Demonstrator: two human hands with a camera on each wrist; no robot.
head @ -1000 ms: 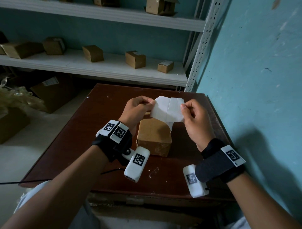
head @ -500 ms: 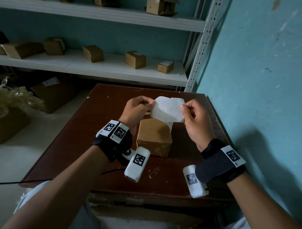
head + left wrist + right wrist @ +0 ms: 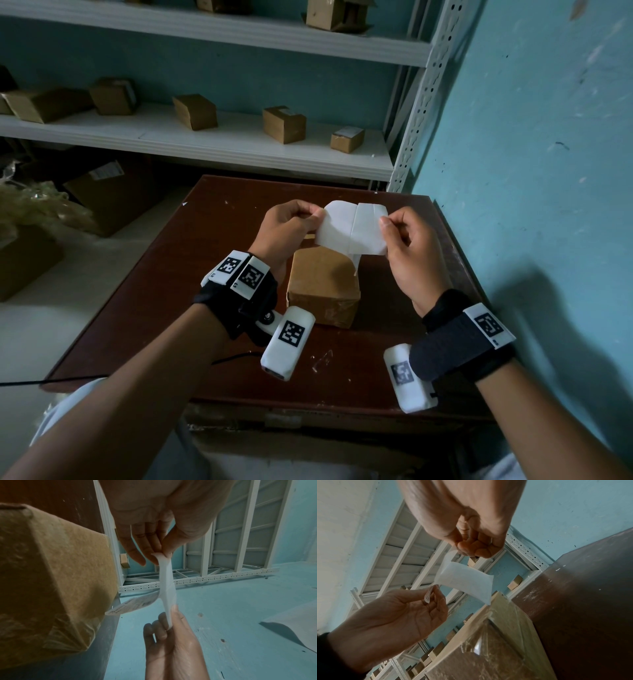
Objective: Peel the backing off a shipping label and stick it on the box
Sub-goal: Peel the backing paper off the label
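A white shipping label sheet (image 3: 352, 228) is held up above a brown cardboard box (image 3: 323, 287) that stands on the dark wooden table (image 3: 171, 291). My left hand (image 3: 317, 217) pinches the sheet's left edge. My right hand (image 3: 385, 222) pinches its right edge. A loose flap hangs from the sheet's middle toward the box top; the left wrist view shows print on this flap (image 3: 133, 604). There the sheet (image 3: 167, 588) is edge-on between the left hand (image 3: 161, 555) and the right hand (image 3: 169, 627). The right wrist view shows the sheet (image 3: 465, 581) curved above the box (image 3: 496, 642).
White metal shelves (image 3: 239, 144) behind the table carry several small cardboard boxes. A teal wall (image 3: 531, 171) runs close along the table's right edge. More cartons and crumpled plastic (image 3: 34, 209) lie on the floor at the left.
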